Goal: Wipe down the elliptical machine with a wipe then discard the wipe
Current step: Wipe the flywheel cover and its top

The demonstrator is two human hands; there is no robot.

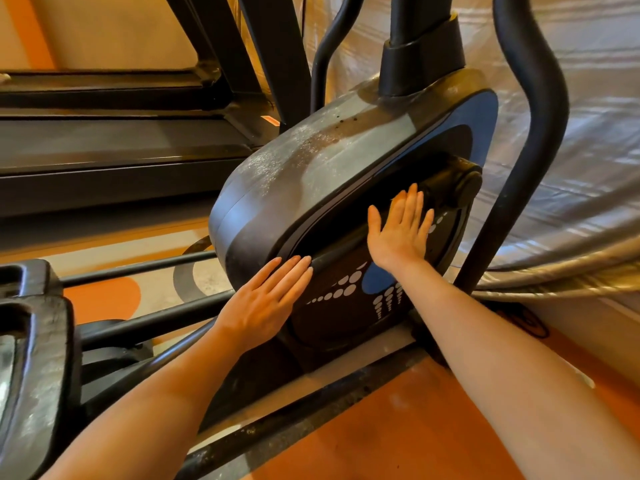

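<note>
**Head view: both palms flat on a dusty housing, no wipe in sight**

The left hand (266, 299) lies flat, fingers straight and together, against the lower edge of the elliptical machine's rounded black-and-blue plastic flywheel housing (311, 174). The right hand (401, 226) presses flat with fingers spread, just beside the black crank hub (457, 188). No wipe is visible. Once one is in hand, long overlapping strokes along the dust-streaked grey top would likely clean best.
</note>
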